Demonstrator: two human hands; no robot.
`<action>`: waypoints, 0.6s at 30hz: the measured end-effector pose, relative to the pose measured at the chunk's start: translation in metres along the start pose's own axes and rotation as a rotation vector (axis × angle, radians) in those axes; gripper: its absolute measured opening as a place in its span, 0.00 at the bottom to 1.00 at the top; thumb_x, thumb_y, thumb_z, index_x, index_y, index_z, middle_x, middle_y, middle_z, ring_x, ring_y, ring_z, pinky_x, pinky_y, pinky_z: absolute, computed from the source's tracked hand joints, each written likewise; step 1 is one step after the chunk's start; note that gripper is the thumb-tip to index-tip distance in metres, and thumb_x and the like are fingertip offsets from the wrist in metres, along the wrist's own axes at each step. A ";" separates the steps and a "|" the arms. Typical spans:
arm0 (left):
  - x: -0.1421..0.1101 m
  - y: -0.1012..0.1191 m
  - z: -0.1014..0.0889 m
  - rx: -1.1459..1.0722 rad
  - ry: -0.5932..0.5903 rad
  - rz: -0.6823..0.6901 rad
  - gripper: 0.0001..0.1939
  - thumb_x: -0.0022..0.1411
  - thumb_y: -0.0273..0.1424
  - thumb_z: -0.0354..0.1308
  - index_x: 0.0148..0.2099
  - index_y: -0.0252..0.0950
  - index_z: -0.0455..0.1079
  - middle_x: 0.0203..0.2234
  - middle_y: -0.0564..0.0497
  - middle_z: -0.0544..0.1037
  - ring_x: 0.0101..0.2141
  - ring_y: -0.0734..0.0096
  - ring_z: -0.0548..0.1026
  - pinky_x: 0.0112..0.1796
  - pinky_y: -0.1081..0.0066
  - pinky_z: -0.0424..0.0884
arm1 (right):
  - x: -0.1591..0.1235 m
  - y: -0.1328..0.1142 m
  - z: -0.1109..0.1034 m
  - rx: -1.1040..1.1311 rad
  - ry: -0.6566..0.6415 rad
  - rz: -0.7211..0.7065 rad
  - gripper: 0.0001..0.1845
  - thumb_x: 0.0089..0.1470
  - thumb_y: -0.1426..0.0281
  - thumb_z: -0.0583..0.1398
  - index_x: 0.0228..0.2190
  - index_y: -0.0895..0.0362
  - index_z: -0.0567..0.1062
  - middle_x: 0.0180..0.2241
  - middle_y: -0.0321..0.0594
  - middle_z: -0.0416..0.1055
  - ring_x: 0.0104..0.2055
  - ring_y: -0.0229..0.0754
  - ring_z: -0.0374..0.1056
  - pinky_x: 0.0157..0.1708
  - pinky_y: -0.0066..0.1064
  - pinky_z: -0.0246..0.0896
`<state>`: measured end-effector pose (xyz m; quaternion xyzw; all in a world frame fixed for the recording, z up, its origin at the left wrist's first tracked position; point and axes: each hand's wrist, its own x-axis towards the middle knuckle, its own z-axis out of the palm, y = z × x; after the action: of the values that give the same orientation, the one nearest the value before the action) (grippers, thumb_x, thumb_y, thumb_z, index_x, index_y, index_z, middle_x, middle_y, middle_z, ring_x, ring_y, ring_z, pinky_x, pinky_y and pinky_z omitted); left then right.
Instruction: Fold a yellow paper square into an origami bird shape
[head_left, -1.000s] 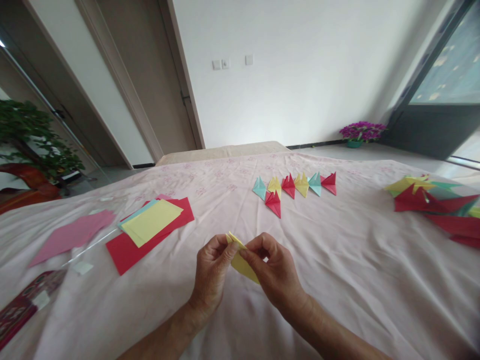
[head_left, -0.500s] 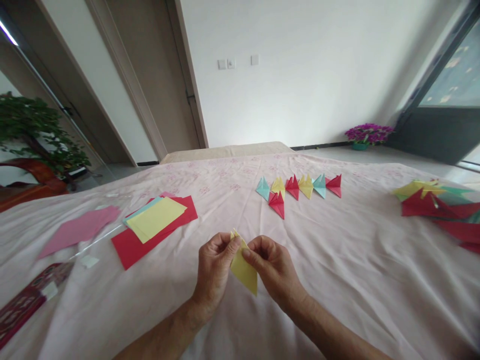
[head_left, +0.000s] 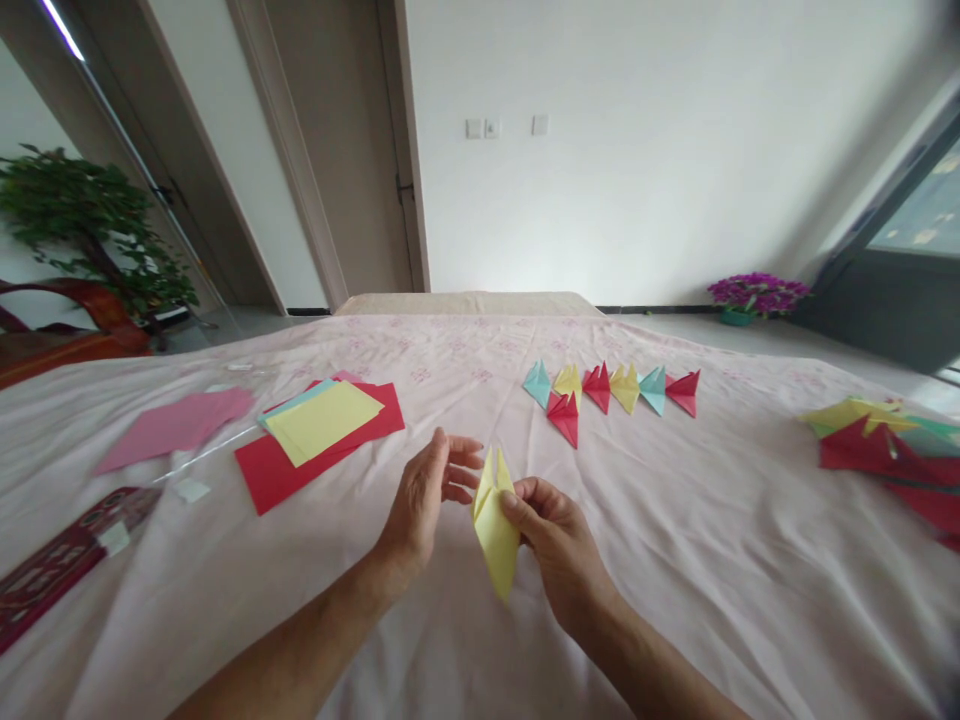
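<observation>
A folded piece of yellow origami paper hangs upright in front of me, long and narrow, with two points at its top and one at its bottom. My right hand pinches its right edge between thumb and fingers. Just to the left, my left hand has its fingers apart and holds nothing; its fingertips are close to the paper's upper left side. Beyond the hands, several small folded paper pieces stand in a row, among them a red one in front and a blue one.
A yellow sheet stack lies on red paper at the left. Farther left are pink sheets and a dark red packet. Larger folded red paper sits at the far right. A pink cloth covers the surface.
My left hand has let go of the yellow paper and its fingers have spread. The paper now shows more fully in my right hand. The view has shifted left.
</observation>
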<state>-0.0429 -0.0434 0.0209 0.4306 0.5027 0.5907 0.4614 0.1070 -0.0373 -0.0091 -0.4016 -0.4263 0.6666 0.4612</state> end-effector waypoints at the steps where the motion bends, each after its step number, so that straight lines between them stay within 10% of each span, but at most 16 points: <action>1: -0.001 -0.001 0.000 0.065 -0.051 -0.011 0.28 0.64 0.51 0.45 0.43 0.32 0.72 0.31 0.46 0.77 0.29 0.69 0.75 0.29 0.71 0.71 | 0.001 0.000 -0.001 0.019 0.013 0.005 0.19 0.44 0.57 0.68 0.25 0.58 0.70 0.21 0.33 0.68 0.22 0.32 0.58 0.24 0.25 0.51; 6: -0.007 -0.010 0.005 0.253 -0.218 0.012 0.18 0.58 0.43 0.60 0.39 0.32 0.75 0.26 0.50 0.77 0.28 0.69 0.74 0.30 0.74 0.69 | 0.006 -0.002 -0.005 0.054 0.047 -0.012 0.19 0.43 0.57 0.69 0.25 0.58 0.70 0.20 0.31 0.67 0.22 0.32 0.58 0.24 0.24 0.52; 18: -0.012 -0.022 0.005 0.363 -0.104 0.131 0.15 0.62 0.38 0.55 0.37 0.33 0.77 0.24 0.50 0.77 0.25 0.70 0.74 0.27 0.76 0.68 | 0.007 0.004 -0.007 0.066 0.022 0.007 0.18 0.47 0.57 0.67 0.27 0.57 0.70 0.21 0.32 0.68 0.22 0.33 0.61 0.23 0.24 0.54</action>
<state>-0.0327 -0.0525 -0.0005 0.5685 0.5475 0.4960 0.3620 0.1104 -0.0301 -0.0164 -0.3952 -0.3975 0.6773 0.4765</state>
